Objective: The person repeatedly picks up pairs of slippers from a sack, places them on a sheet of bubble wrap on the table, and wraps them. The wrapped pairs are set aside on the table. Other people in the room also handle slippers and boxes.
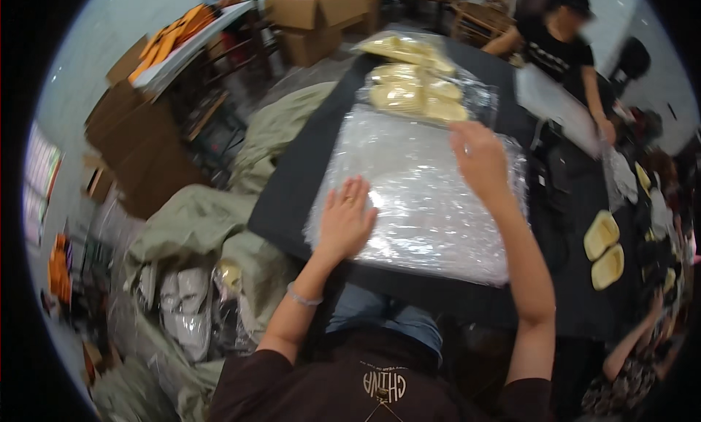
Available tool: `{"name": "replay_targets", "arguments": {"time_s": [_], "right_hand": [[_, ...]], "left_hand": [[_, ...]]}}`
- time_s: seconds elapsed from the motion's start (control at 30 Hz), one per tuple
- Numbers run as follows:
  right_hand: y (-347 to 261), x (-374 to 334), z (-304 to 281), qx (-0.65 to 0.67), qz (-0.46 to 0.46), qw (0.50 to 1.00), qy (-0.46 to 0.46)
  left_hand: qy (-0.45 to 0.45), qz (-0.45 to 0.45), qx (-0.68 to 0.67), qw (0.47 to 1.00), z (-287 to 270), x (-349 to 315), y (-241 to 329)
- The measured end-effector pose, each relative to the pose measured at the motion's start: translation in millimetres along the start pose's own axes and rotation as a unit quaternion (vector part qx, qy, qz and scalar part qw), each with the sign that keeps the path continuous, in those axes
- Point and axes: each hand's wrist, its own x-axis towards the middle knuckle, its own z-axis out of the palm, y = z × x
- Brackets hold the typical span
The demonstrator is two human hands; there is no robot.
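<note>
A stack of clear plastic bags [431,196] lies on the black table in front of me, shiny and slightly wrinkled. My left hand [347,217] rests flat on its left side, fingers stretched out. At the stack's far right edge, my right hand [478,159] has its fingers bent and drawn together. Whatever is between those fingertips is too small to make out. Just beyond them, pale yellow slippers [398,93] in clear bags are piled at the table's far end.
The black table [292,181] also bears a loose pair of yellow slippers [604,250] at right. Across it, a person [558,53] handles a clear sheet. An open green sack [197,203] with bagged grey slippers stands left; cardboard boxes [314,20] are behind.
</note>
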Motion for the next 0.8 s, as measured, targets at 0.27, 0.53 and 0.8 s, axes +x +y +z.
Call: {"name": "replay_targets", "arguments": {"time_s": [0.27,0.53,0.8], "right_hand": [[-31,-50,147,-0.016,0.004,0.998,-0.061],[-20,-53,148,-0.054,-0.022,0.991,-0.117],[-23,-54,153,-0.064,-0.017,0.991,-0.119]], "left_hand": [[0.151,0.003,-0.138,0.979,-11,-14,-18],[0.318,-0.221,-0.152,0.909,-107,-147,-48],[0.324,-0.719,-0.070,0.611,-60,-412,-308]]}}
